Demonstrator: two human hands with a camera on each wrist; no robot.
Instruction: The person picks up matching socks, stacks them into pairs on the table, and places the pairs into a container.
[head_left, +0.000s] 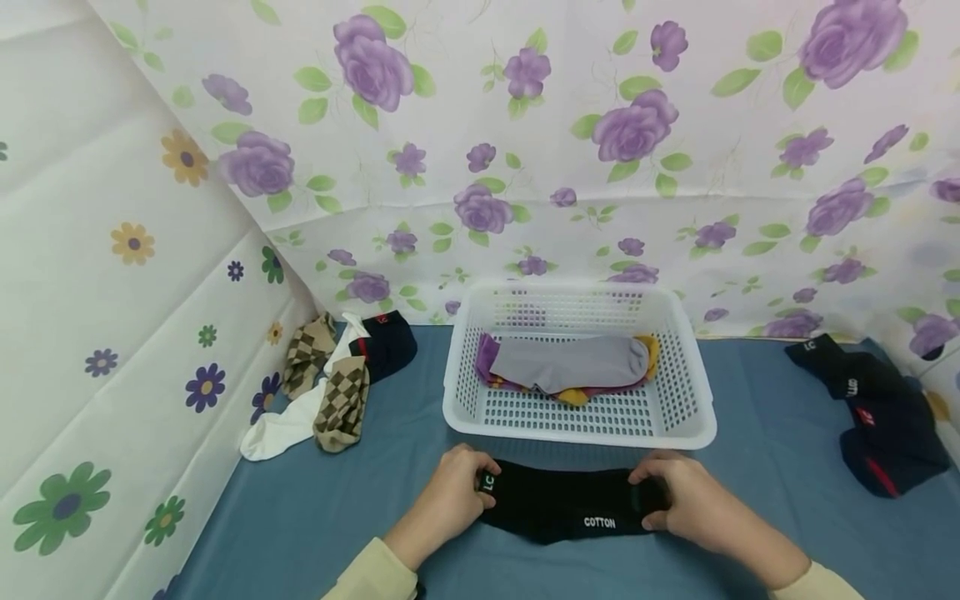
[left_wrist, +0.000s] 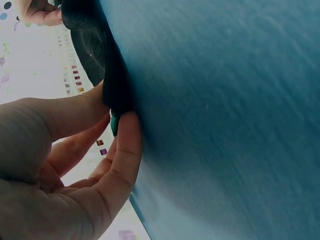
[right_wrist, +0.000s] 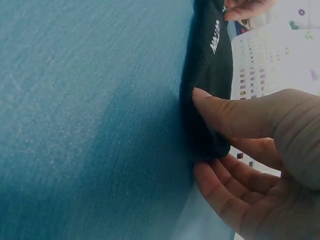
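One black sock (head_left: 558, 504) is stretched out sideways on the near side of the basket, low over the blue surface (head_left: 322, 508); whether another is layered beneath it cannot be told. White lettering, "LC" and "COTTON", is seen on it. Its left end is pinched between the thumb and fingers of the left hand (head_left: 462, 492), and its right end is gripped in the same way by the right hand (head_left: 678, 496). Both wrists are covered by pale yellow sleeves (head_left: 375, 575).

Just beyond the sock, a white plastic basket (head_left: 579, 438) with perforated walls is set. Inside it a grey sock (head_left: 566, 362) is laid across purple and yellow socks (head_left: 573, 397), which are partly hidden.

To the left of the basket, checked brown socks (head_left: 341, 408), white socks (head_left: 285, 425) and dark navy socks (head_left: 390, 346) with red trim are heaped loosely. On the far right, well apart from the basket, black socks (head_left: 836, 367) are overlapped with navy ones (head_left: 900, 433) marked in red. The surface is bordered at the back by a white curtain (head_left: 450, 108) printed with purple roses, and at the left by a daisy-patterned sheet (head_left: 150, 308).
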